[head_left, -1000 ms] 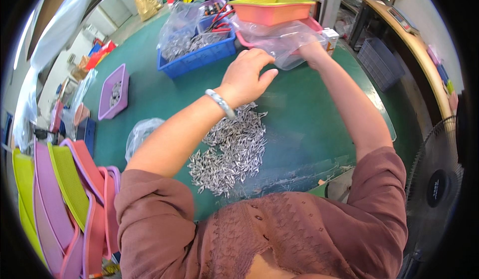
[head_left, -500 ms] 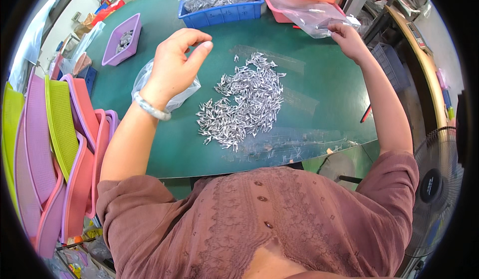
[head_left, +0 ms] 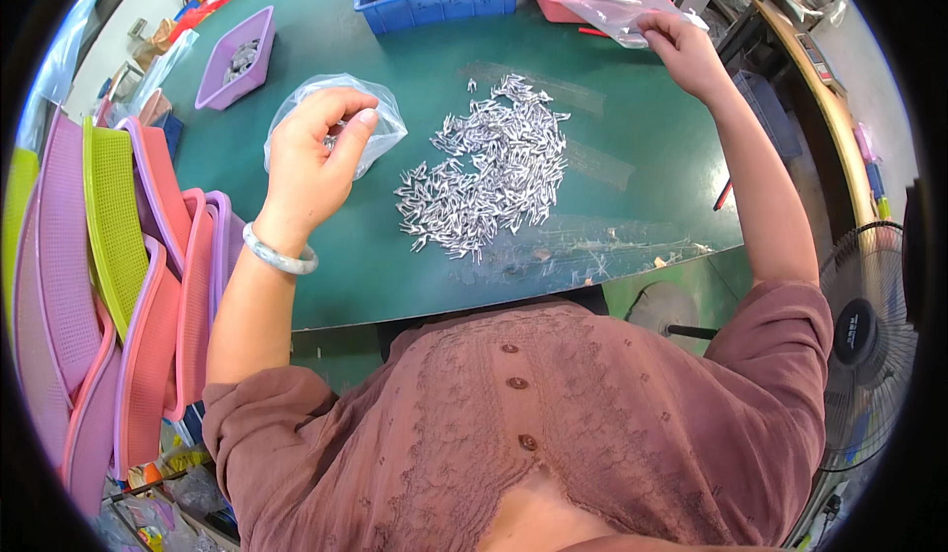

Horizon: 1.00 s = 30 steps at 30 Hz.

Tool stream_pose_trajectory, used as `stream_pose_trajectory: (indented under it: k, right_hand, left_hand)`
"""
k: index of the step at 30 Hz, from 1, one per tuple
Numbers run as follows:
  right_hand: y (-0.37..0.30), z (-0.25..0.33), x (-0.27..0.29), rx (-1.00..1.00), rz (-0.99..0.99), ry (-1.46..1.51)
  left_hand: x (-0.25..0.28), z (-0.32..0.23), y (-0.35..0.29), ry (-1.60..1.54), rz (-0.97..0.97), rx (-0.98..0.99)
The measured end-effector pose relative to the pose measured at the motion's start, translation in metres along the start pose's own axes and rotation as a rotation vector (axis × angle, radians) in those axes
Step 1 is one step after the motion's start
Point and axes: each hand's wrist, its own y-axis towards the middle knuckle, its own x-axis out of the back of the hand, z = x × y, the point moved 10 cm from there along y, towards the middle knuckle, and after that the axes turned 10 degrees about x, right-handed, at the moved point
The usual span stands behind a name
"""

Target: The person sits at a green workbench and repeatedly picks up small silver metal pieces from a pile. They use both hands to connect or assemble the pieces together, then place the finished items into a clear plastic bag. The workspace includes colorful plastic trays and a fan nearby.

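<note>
A heap of small silvery forked metal pieces (head_left: 504, 162) lies in the middle of the green table. Left of it rests a clear plastic bag (head_left: 383, 122), partly covered by my left hand (head_left: 318, 152). That hand is curled, thumb near the forefinger; a bit of grey shows in the gap, but whether it is in the hand or in the bag I cannot tell. At the far right my right hand (head_left: 683, 53) pinches the edge of another clear plastic bag (head_left: 607, 9), which drapes over a pink bin (head_left: 553, 4).
A blue bin (head_left: 439, 9) with bagged grey parts stands at the back. A purple tray (head_left: 237, 58) holding grey pieces is at the far left. Stacked colourful plastic baskets (head_left: 123, 226) crowd the left edge. A fan (head_left: 859, 340) stands at right, and a red pen-like stick (head_left: 724, 195) lies near the table's right edge.
My left hand has come down and left, from above the heap's side to over the bag near it, its fingers more curled. My right hand stays at the other bag. The view has shifted slightly.
</note>
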Motion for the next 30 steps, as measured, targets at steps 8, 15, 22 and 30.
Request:
stream_pose_trajectory:
  k: [8,15,22,30]
  right_hand:
    - [-0.025,0.104,-0.109,0.155,0.232,0.247]
    - [-0.033,0.168,-0.173,0.352,0.241,0.238]
    - [-0.027,0.209,-0.206,0.431,0.236,0.197]
    - [-0.028,0.203,-0.218,0.333,0.182,0.176]
  left_hand:
    - [-0.016,0.029,-0.044,-0.088,0.036,0.094]
    - [-0.050,0.066,-0.062,-0.104,0.155,0.211]
    - [-0.073,0.095,-0.056,-0.190,0.194,0.298]
    - [-0.105,0.125,-0.039,-0.272,0.250,0.391]
